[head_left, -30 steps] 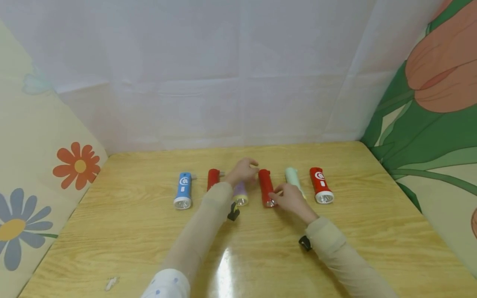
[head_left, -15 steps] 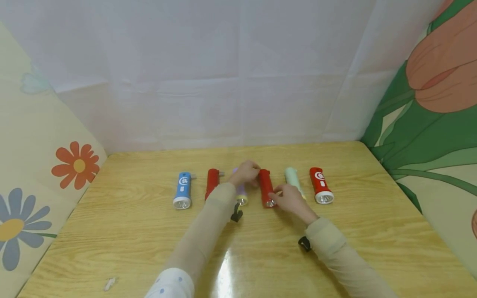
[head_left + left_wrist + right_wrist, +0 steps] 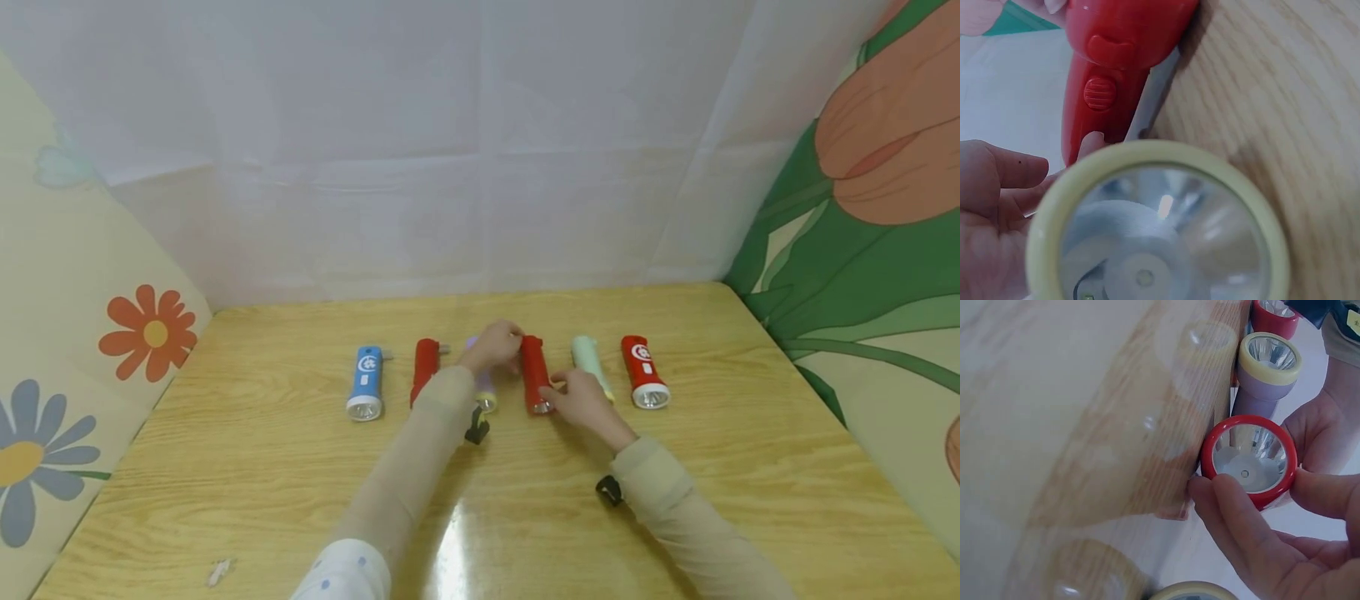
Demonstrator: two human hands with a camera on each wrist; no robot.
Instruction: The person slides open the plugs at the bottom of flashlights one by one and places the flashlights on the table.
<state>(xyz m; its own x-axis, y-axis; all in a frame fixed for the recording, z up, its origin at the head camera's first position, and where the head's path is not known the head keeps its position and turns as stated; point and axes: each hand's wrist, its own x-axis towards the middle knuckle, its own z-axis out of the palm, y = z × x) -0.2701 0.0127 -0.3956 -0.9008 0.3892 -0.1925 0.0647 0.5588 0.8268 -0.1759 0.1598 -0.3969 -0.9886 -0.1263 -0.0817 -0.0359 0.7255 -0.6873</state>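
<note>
In the head view, a row of flashlights lies across the table. My right hand (image 3: pixel 588 400) pinches the lamp end of a plain red flashlight (image 3: pixel 535 371). In the right wrist view its red rim (image 3: pixel 1209 456) sits between my thumb and fingers. My left hand (image 3: pixel 493 346) reaches over a purple flashlight with a yellow rim (image 3: pixel 486 400). Its fingertips are at the tail of the same red flashlight, and in the left wrist view one fingertip (image 3: pixel 1091 142) touches the red tail. The purple flashlight's lamp (image 3: pixel 1147 275) fills the front of that view.
Left of my hands lie a blue flashlight (image 3: pixel 366 379) and another red one (image 3: pixel 426 367). On the right are a mint-green flashlight (image 3: pixel 588 360) and a red one with a white rim (image 3: pixel 643 371). A white cloth (image 3: pixel 480 167) hangs behind the table (image 3: pixel 555 517).
My left hand has moved slightly right, its fingertips closing in on the red flashlight's tail and uncovering more of the purple one. My right hand keeps its place at the lamp end.
</note>
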